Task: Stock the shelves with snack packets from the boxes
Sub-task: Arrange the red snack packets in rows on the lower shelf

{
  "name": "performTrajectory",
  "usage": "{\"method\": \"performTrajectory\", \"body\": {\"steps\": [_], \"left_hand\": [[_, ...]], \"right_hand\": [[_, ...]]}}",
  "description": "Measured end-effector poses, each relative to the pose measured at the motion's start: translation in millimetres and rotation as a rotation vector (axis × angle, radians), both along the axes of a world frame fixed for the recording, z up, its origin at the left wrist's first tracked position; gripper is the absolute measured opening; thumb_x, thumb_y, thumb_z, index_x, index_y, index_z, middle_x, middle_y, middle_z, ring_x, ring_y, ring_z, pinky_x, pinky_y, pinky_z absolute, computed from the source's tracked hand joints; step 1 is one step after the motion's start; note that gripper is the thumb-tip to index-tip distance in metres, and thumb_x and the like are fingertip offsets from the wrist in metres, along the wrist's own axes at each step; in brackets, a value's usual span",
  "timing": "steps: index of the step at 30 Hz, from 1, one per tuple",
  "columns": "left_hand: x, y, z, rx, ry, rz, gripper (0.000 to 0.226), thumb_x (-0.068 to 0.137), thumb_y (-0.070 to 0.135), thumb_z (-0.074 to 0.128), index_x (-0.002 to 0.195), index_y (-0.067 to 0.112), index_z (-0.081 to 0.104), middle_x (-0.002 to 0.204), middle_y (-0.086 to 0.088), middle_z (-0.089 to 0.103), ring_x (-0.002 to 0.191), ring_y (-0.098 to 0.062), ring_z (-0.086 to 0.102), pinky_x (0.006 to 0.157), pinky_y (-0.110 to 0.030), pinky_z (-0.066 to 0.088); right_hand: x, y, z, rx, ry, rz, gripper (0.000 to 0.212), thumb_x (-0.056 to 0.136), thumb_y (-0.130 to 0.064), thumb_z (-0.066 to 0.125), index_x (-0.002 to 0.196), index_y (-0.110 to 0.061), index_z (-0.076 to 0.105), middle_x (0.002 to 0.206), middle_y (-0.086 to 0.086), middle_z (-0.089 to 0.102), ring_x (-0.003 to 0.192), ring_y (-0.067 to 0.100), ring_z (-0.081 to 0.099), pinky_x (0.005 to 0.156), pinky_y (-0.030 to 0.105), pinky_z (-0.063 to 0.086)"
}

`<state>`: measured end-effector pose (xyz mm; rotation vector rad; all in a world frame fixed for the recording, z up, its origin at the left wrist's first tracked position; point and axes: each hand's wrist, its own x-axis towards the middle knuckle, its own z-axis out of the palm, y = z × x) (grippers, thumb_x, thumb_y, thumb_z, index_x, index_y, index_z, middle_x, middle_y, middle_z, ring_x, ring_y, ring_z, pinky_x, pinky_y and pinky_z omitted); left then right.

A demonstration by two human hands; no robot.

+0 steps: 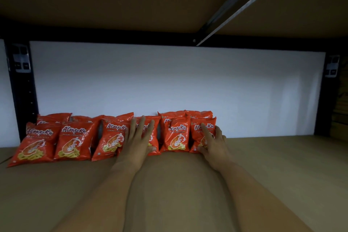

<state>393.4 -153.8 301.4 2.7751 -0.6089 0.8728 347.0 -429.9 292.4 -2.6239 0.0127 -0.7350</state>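
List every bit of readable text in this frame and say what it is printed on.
"Alang-Ku": brand name in white script on the red snack packets lined up at the back of the shelf.
"PRAWN CRACKERS": small white line under the brand name, clearest on the packet between the hands.
Small logos in the packets' top corners: too small to read.
Nothing else carries text.

Two forearms enter from the lower edge of the view, both bare from the frame's edge to the wrist, with no sleeve or cuff showing. The left hand [138,137] wears no glove, and no ring, watch or band shows on it or its wrist. The right hand [213,142] is likewise ungloved, its wrist plain. Both arms are slender and smooth, without marks or tattoos that the dim light lets one make out. Fingernails look short and unpainted.
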Motion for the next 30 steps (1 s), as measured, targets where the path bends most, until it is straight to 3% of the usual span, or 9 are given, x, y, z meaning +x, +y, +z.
{"method": "performTrajectory", "body": {"steps": [5,10,14,17,19,21,24,27,30], "left_hand": [[0.5,2.1,-4.8,0.051,0.025,0.011,0.092,0.102,0.045,0.045,0.147,0.028,-0.034,0.149,-0.001,-0.051,0.135,-0.028,-0.05,0.114,-0.052,-0.026],[-6.1,4.4,-5.2,0.012,0.007,-0.063,0.087,0.103,0.041,0.045,0.152,0.029,-0.026,0.152,-0.001,-0.047,0.137,-0.028,-0.047,0.115,-0.054,-0.025],[-21.4,2.2,0.0,0.005,-0.017,-0.074,0.091,0.102,0.037,0.049,0.152,0.028,-0.027,0.154,0.0,-0.045,0.139,-0.026,-0.045,0.114,-0.05,-0.028],[-38.0,-2.6,5.0,-0.003,-0.039,-0.089,0.091,0.102,0.036,0.048,0.151,0.028,-0.029,0.154,0.001,-0.045,0.14,-0.023,-0.044,0.116,-0.048,-0.026],[-50.5,-9.0,7.7,-0.05,-0.032,-0.122,0.089,0.102,0.035,0.05,0.154,0.028,-0.022,0.16,0.0,-0.034,0.145,-0.023,-0.037,0.121,-0.048,-0.017],[-67.8,-20.7,12.3,-0.133,0.032,-0.181,0.083,0.101,0.035,0.052,0.159,0.027,-0.006,0.167,-0.002,-0.004,0.152,-0.025,-0.013,0.124,-0.044,-0.002],[-104.6,-43.9,17.4,-0.252,0.083,-0.244,0.066,0.098,0.033,0.058,0.155,0.026,0.026,0.146,-0.003,0.041,0.139,-0.027,0.028,0.116,-0.039,0.018],[-150.5,-67.2,12.8,-0.394,0.226,-0.376,0.045,0.095,0.027,0.064,0.137,0.023,0.049,0.125,-0.002,0.055,0.12,-0.022,0.049,0.102,-0.031,0.037],[-196.5,-91.4,-0.7,-0.481,0.348,-0.457,0.027,0.093,0.03,0.066,0.118,0.031,0.056,0.103,0.009,0.06,0.1,-0.01,0.058,0.089,-0.028,0.046]], "right_hand": [[8.7,-1.4,-3.2,0.033,0.028,0.026,0.086,0.097,-0.037,0.06,0.156,-0.038,-0.002,0.162,0.012,-0.006,0.148,0.035,0.017,0.118,0.049,0.027],[2.9,-2.4,-2.2,0.055,0.051,0.052,0.09,0.094,-0.043,0.061,0.153,-0.046,-0.007,0.163,0.012,-0.017,0.151,0.038,0.006,0.12,0.051,0.021],[-13.1,-2.4,0.7,0.075,0.032,-0.003,0.094,0.09,-0.046,0.065,0.153,-0.048,-0.005,0.163,0.016,-0.014,0.148,0.043,0.015,0.118,0.052,0.026],[-34.0,-6.1,3.1,0.131,0.045,-0.018,0.091,0.089,-0.035,0.069,0.155,-0.043,0.006,0.164,0.014,-0.006,0.149,0.038,0.018,0.116,0.048,0.032],[-53.3,-7.9,4.6,0.141,0.042,0.003,0.086,0.088,-0.029,0.069,0.155,-0.037,0.015,0.162,0.015,0.011,0.15,0.031,0.014,0.117,0.045,0.032],[-78.1,-8.0,7.1,0.127,0.046,0.019,0.076,0.086,-0.029,0.068,0.151,-0.031,0.029,0.154,0.013,0.036,0.146,0.027,0.025,0.114,0.038,0.034],[-123.9,-7.5,11.5,0.09,0.023,0.002,0.057,0.088,-0.025,0.069,0.141,-0.023,0.048,0.134,0.01,0.056,0.127,0.026,0.05,0.103,0.028,0.039],[-172.0,-11.0,9.8,0.072,0.036,-0.042,0.047,0.09,-0.031,0.068,0.135,-0.019,0.057,0.124,0.008,0.063,0.112,0.023,0.061,0.099,0.03,0.047],[-221.4,-19.4,4.1,0.067,0.032,-0.083,0.039,0.09,-0.033,0.069,0.125,-0.018,0.064,0.106,0.0,0.068,0.093,0.011,0.064,0.093,0.029,0.052]]}}
